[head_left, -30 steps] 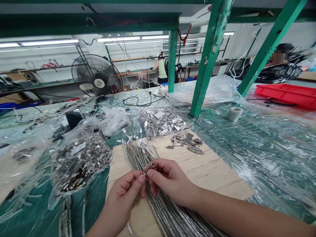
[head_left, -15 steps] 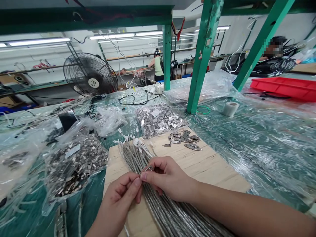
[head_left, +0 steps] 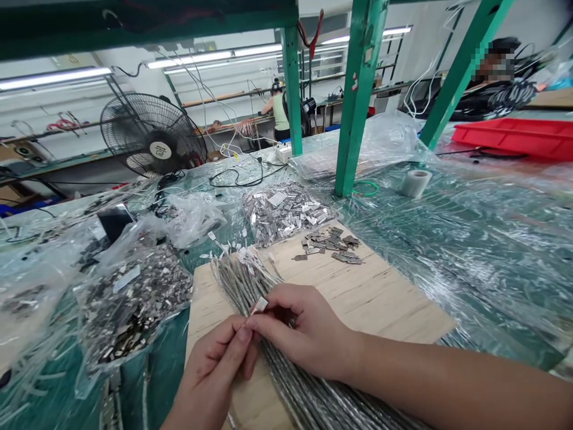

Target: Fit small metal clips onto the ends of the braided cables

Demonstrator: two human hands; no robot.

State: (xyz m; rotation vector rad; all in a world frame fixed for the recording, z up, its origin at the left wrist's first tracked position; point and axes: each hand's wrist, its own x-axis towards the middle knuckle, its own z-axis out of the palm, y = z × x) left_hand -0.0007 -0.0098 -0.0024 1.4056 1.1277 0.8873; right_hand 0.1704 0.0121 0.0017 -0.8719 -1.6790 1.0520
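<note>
My left hand [head_left: 219, 358] is closed in a pinch, thumb against forefinger, at the end of a cable mostly hidden by the fingers. Fingertip to fingertip with it, my right hand [head_left: 304, 328] pinches the same spot. A small pale, flat connector [head_left: 260, 305] pokes up between them, its lower part covered. Beneath both hands runs a thick bundle of silvery braided cables [head_left: 290, 376], whose far ends carry white tips [head_left: 248, 258]. The bundle lies on a light wooden board [head_left: 376, 298]. Beyond my right hand, loose flat metal pieces [head_left: 331, 243] are scattered on the board.
A clear bag of metal parts [head_left: 286, 209] stands behind the board, and another bag of small metal pieces [head_left: 134, 298] is at the left. Green posts [head_left: 358, 101], a tape roll [head_left: 415, 183], a red tray [head_left: 514, 140] and a fan [head_left: 154, 134] stand farther off. Two people are in the background.
The piece at my fingertips has turned: a metal frame-like outline showed before, now a pale flat face shows. My hands stay together. The view has shifted slightly.
</note>
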